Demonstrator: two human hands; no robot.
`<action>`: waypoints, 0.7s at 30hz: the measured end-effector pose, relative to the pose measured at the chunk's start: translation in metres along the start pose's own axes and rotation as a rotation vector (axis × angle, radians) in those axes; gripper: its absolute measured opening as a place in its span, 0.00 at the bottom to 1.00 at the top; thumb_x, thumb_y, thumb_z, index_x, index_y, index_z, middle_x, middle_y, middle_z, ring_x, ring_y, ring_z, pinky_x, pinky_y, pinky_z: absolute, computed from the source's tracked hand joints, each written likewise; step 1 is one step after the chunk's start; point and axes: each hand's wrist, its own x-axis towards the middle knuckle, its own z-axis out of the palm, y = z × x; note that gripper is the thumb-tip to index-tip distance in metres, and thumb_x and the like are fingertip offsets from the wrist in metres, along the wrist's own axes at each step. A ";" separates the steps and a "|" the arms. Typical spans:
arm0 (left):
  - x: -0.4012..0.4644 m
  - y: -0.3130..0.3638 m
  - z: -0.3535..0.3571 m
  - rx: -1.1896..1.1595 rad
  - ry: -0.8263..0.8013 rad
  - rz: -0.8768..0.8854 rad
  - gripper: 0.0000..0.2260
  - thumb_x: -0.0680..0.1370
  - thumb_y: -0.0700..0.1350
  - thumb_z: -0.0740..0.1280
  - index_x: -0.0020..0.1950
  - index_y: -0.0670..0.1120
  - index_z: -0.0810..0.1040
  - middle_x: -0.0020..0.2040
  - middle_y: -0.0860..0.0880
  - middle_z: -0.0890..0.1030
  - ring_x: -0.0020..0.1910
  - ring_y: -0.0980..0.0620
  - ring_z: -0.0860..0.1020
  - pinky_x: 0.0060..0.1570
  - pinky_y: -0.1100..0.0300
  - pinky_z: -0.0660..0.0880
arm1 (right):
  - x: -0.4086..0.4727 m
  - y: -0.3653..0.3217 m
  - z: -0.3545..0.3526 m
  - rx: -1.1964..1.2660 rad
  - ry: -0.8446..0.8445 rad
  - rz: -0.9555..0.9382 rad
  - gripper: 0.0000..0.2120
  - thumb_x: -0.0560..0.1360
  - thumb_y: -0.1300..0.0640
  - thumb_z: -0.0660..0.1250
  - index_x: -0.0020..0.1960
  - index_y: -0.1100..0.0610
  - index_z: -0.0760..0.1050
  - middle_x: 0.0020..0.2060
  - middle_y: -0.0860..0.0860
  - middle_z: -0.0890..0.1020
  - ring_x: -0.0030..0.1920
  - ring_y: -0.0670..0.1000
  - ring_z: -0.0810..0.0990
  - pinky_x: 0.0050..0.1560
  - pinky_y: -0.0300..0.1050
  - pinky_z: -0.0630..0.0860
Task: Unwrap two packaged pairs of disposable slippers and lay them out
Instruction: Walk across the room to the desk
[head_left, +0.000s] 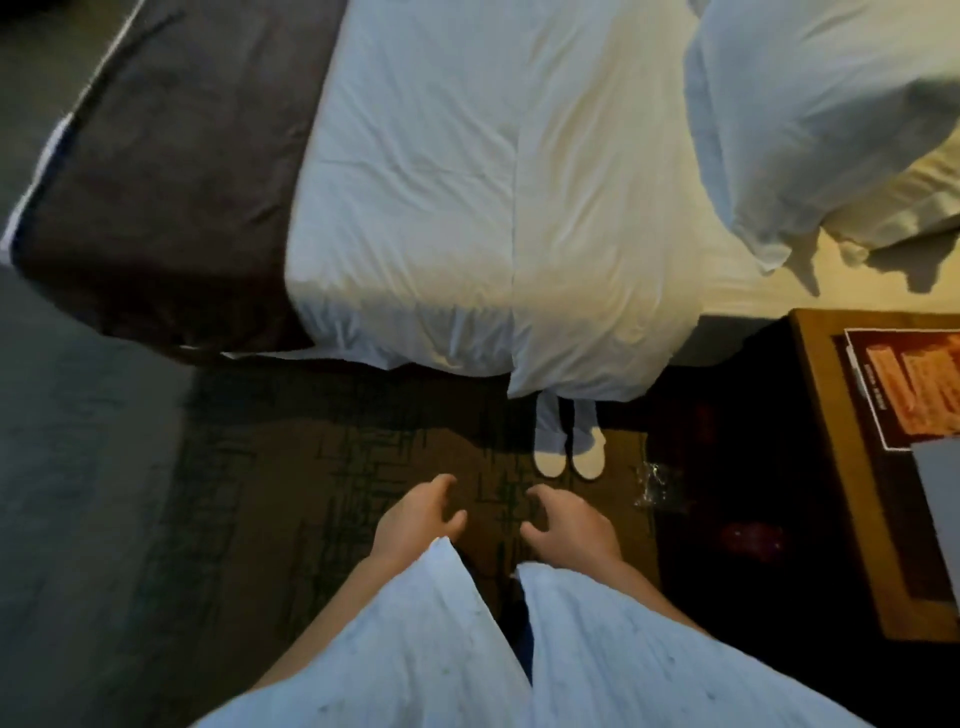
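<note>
Pair of white slippers (569, 441) on carpet (311, 441) at frame centre, just above and right of both hands, not touching. Left hand (418, 512) and right hand (569, 525) empty, fingers loosely curled, spread apart. Slippers' far ends hidden under white duvet (441, 208) edge. Long axis runs up-down in frame, side by side. Crumpled clear wrapper (654, 483), prob. plastic, to their right; dim there.

A pair of white slippers (569, 441) lies side by side on the dark carpet (322, 441), toes under the bed's edge. A crumpled clear wrapper (655, 483) lies near them, by the nightstand.
</note>
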 end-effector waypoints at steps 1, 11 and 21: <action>-0.010 -0.002 -0.002 -0.043 0.031 -0.029 0.24 0.75 0.53 0.65 0.69 0.54 0.64 0.57 0.52 0.78 0.47 0.57 0.75 0.41 0.64 0.72 | -0.004 -0.004 -0.002 -0.016 -0.023 -0.022 0.25 0.73 0.46 0.62 0.69 0.48 0.64 0.61 0.49 0.76 0.57 0.50 0.76 0.52 0.47 0.75; -0.122 -0.063 0.019 -0.336 0.269 -0.283 0.22 0.76 0.50 0.64 0.69 0.51 0.66 0.55 0.50 0.79 0.50 0.54 0.77 0.49 0.56 0.77 | -0.031 -0.016 0.007 -0.196 -0.102 -0.246 0.21 0.74 0.49 0.63 0.66 0.49 0.69 0.51 0.47 0.80 0.45 0.46 0.77 0.37 0.37 0.72; -0.215 -0.156 0.081 -0.667 0.205 -0.565 0.19 0.75 0.44 0.65 0.66 0.45 0.70 0.49 0.51 0.77 0.50 0.54 0.77 0.51 0.59 0.74 | -0.058 -0.048 0.073 -0.359 -0.368 -0.258 0.19 0.73 0.48 0.62 0.63 0.49 0.70 0.48 0.46 0.78 0.47 0.46 0.77 0.44 0.40 0.75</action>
